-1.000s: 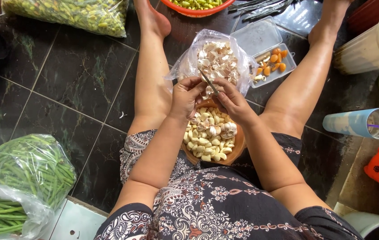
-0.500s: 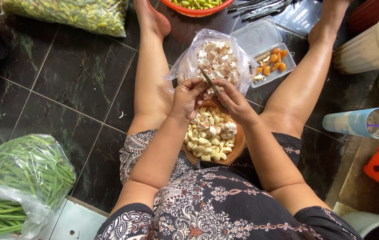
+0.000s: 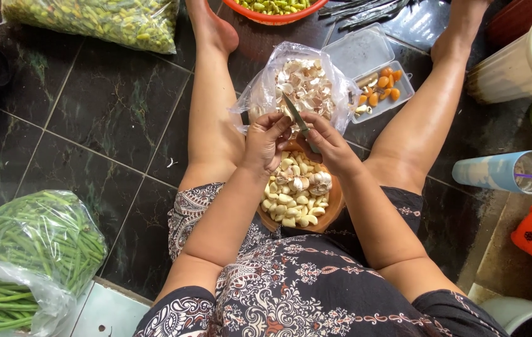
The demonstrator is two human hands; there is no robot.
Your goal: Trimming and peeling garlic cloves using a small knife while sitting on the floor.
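I sit on a dark tiled floor with my legs stretched out. My left hand [image 3: 266,140] pinches a small garlic clove, mostly hidden by my fingers. My right hand [image 3: 328,145] grips a small knife [image 3: 294,112] whose blade points up and away, touching the clove. Both hands hover over a brown bowl [image 3: 332,209] between my thighs, filled with peeled garlic cloves [image 3: 294,196]. Just beyond my hands lies a clear plastic bag of garlic skins [image 3: 303,84].
A clear plastic box [image 3: 372,72] with orange chillies sits past the bag. An orange basin [image 3: 275,12] and a bag of green-yellow chillies [image 3: 97,19] lie at the far side. Bags of green beans [image 3: 29,243] lie at left. A tumbler with a straw [image 3: 503,171] and a white pot [image 3: 515,59] stand right.
My hands stay over the bowl; the knife blade has shifted slightly against the clove. Nothing else has moved.
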